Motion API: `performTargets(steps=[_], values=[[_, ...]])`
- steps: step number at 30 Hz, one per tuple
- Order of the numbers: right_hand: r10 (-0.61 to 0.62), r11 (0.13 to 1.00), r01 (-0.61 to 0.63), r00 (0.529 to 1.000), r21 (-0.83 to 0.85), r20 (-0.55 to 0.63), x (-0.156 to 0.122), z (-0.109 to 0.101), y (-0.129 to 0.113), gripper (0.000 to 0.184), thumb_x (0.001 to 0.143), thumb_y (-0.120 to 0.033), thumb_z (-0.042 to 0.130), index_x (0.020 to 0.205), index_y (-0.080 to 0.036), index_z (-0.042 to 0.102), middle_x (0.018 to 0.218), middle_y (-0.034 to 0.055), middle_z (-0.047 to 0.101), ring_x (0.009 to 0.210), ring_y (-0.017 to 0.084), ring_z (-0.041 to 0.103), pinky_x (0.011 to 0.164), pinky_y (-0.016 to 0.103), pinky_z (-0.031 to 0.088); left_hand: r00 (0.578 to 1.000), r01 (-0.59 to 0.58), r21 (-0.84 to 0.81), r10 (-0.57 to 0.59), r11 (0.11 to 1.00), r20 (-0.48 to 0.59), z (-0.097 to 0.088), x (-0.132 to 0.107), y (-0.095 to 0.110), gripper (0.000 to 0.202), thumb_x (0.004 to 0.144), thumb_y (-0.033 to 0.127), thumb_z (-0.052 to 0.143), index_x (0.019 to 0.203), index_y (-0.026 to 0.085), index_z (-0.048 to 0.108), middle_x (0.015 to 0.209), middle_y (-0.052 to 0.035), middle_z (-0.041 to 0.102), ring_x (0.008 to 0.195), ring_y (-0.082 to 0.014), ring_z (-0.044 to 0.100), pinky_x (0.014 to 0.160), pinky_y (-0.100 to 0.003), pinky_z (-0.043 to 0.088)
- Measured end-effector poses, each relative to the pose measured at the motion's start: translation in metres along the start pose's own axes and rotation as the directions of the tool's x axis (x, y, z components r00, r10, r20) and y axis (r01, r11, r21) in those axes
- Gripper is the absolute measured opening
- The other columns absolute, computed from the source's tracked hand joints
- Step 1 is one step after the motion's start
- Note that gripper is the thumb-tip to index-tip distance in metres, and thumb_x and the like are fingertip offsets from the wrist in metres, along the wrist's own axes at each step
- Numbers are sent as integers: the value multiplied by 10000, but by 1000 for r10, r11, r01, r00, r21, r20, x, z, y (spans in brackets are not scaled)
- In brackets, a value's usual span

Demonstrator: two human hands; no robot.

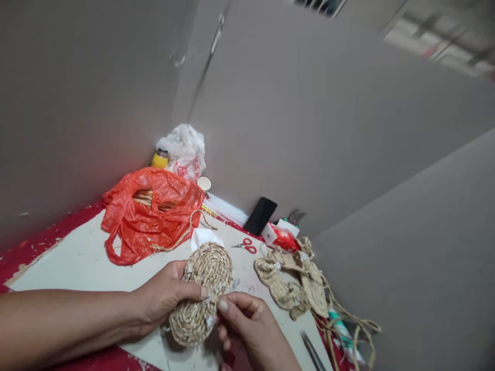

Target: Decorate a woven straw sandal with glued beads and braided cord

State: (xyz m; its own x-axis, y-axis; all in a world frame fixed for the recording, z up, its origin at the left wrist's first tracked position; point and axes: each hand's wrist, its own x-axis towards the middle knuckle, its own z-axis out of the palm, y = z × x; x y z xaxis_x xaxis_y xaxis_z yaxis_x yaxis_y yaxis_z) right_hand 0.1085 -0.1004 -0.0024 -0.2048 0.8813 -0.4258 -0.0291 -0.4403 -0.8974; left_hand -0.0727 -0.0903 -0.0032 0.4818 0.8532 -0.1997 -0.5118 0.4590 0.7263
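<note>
A woven straw shoe sole (209,268), coiled in oval rounds and narrow at the waist, is held up above the board. My left hand (164,293) is closed on its left side, with the thumb lying across the waist. At the sole's right edge, my right hand (247,322) has thumb and forefinger pinched together, touching the waist. Whatever sits between those fingertips is hidden. Small whitish bits (210,321) cling to the sole near the pinch. Behind its top end lies a folded white paper (204,237).
Around the pale board (69,268) lie an orange plastic bag (131,232) of straw, red-handled scissors (247,246), a black phone (261,216), a red-and-white box (284,238), woven straw sandals (278,283) with trailing cords, and dark tweezers (312,350). Grey walls stand close behind.
</note>
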Motion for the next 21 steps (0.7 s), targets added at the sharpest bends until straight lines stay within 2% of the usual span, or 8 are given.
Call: performTargets(steps=[3,6,9,12,15,18,21], values=[[-139,989,136,988,-58,-68,-6,-9,-12,423,642,-509,780,740,-104,709,543,26,662,379,60,521,385,154,388,995,-88,-37,90,995,41,0,-2,11,299,637,100,663,936,102,655,717,-66,687,642,-183,649,620,-283,497],[-253,967,248,958,-51,-134,-14,-8,-9,451,627,-538,776,754,-109,718,638,58,698,412,80,556,386,169,391,988,-148,-46,149,988,34,1,-5,18,297,622,107,682,918,102,652,718,-58,685,610,-153,627,599,-260,491],[-267,963,265,962,-49,-48,-19,7,4,458,578,-502,818,807,-120,712,685,64,704,467,113,599,390,173,396,986,-165,-23,165,986,20,7,-7,22,273,620,139,694,886,109,640,693,-44,676,576,-140,608,572,-251,480],[-338,938,342,938,-54,72,-20,27,9,462,567,-491,825,806,-115,702,658,45,685,510,119,609,434,180,437,982,-190,35,190,981,20,22,-9,28,247,639,204,704,862,125,635,699,-31,669,598,-142,603,592,-249,466],[-410,912,411,911,-14,40,-21,35,2,417,590,-490,813,725,-120,678,586,15,645,497,119,605,442,191,461,975,-187,112,170,976,143,38,-13,40,254,732,345,652,870,131,649,735,-42,672,634,-153,593,599,-250,440],[-470,883,470,882,6,-35,-24,27,-6,444,585,-522,804,724,-120,678,590,37,666,491,140,620,415,203,463,960,-181,221,123,959,251,45,-15,52,367,811,468,561,898,127,666,825,-69,689,761,-177,605,714,-278,435],[-503,864,500,860,-55,-86,-26,11,-7,479,611,-567,769,753,-117,682,574,64,691,398,117,577,357,179,400,974,-188,341,132,921,181,41,-14,61,438,826,526,532,965,132,665,989,-95,686,953,-205,590,876,-320,394]])
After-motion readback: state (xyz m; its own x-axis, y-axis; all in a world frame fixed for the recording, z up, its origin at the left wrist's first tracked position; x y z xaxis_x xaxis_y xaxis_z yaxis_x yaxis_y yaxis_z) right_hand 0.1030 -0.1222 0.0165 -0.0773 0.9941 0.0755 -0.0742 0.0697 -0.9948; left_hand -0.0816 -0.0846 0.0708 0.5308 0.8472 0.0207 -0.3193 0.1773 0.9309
